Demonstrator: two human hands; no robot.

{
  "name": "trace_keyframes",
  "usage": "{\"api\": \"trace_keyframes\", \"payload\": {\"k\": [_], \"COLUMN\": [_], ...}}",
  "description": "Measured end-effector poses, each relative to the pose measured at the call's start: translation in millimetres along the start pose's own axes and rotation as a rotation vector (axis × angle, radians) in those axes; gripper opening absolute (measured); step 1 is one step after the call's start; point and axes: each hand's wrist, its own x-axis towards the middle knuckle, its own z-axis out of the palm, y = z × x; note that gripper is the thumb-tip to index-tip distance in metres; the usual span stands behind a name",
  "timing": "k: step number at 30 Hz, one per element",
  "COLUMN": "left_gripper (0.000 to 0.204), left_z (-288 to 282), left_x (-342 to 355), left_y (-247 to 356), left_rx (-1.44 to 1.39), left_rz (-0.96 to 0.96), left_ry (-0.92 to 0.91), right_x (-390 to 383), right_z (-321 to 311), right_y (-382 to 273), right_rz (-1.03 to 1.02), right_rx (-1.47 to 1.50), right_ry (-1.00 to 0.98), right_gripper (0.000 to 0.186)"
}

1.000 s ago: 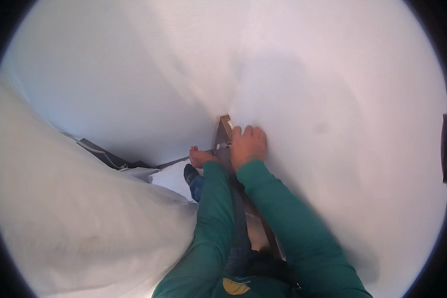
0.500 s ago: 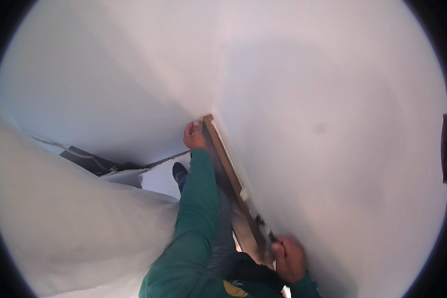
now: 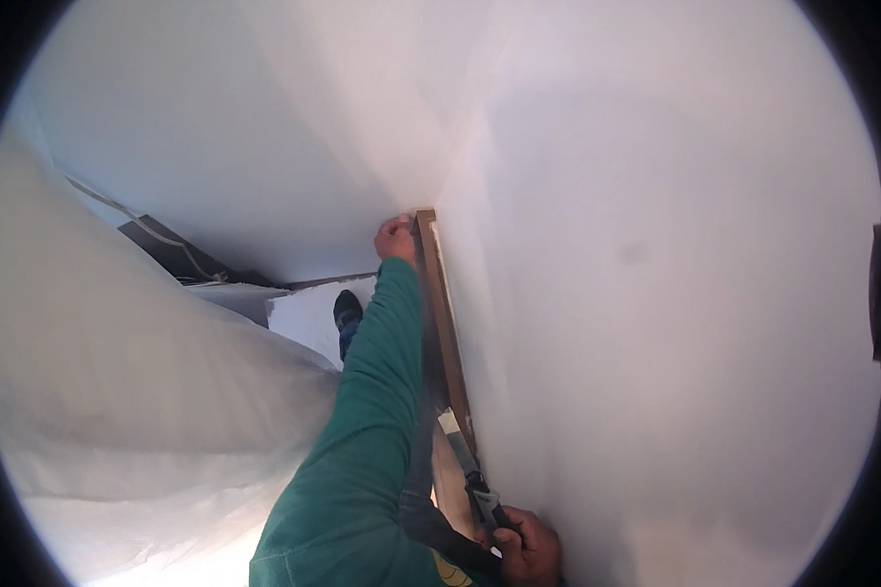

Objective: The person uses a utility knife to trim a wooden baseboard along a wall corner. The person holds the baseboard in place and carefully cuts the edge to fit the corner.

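My left hand (image 3: 395, 241), arm stretched forward in a green sleeve, is closed beside the far end of a brown trim strip (image 3: 441, 323). Its fingers are curled together, and whatever they pinch is hidden. The strip runs along the base of the right-hand wall, from the corner down toward me. Low in the view, my right hand (image 3: 532, 548) is wrapped round a utility knife (image 3: 486, 502) with a black and grey handle. Its long grey blade points up and away, beside the strip's near part, and its tip looks pale.
White walls (image 3: 656, 323) meet at a corner just beyond the strip. A translucent plastic sheet (image 3: 147, 382) bulges at the left. Behind it runs a pale cable (image 3: 132, 210) over a dark patch. My shoe (image 3: 347, 308) stands on a white surface (image 3: 303, 318).
The view has shifted, and the strip now stands more upright in it. My right hand has moved left and lower, and the knife, blurred before, shows plainly. My left hand stays by the strip's far end.
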Motion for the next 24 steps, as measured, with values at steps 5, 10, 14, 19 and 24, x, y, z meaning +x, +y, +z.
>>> {"api": "trace_keyframes", "payload": {"k": [5, 10, 14, 19, 24], "left_gripper": [0.019, 0.036, 0.038, 0.035, 0.031], "left_z": [-14.2, 7.7, 3.3, 23.9, 25.3], "left_x": [-21.4, -68.6, -51.8, -79.0, -80.7], "left_y": [-2.5, 33.8, 24.1, 43.4, 52.5], "left_rx": [0.194, 0.56, 0.555, 0.608, 0.863], "left_rz": [0.182, 0.422, 0.587, 0.484, 0.577], "left_ry": [0.058, -0.196, -0.08, -0.108, -0.094], "right_x": [-2.4, -5.5, -6.1, -4.4, -5.9], "right_z": [5.6, 6.0, 6.3, 11.2, 9.7], "right_y": [8.9, -6.6, -7.5, -2.7, -7.4], "right_rz": [0.002, -0.008, 0.006, 0.021, 0.028], "right_rx": [0.04, -0.046, 0.015, 0.098, 0.119], "right_ry": [0.053, 0.12, 0.084, 0.125, 0.099], "right_gripper": [0.049, 0.052, 0.053, 0.055, 0.057]}}
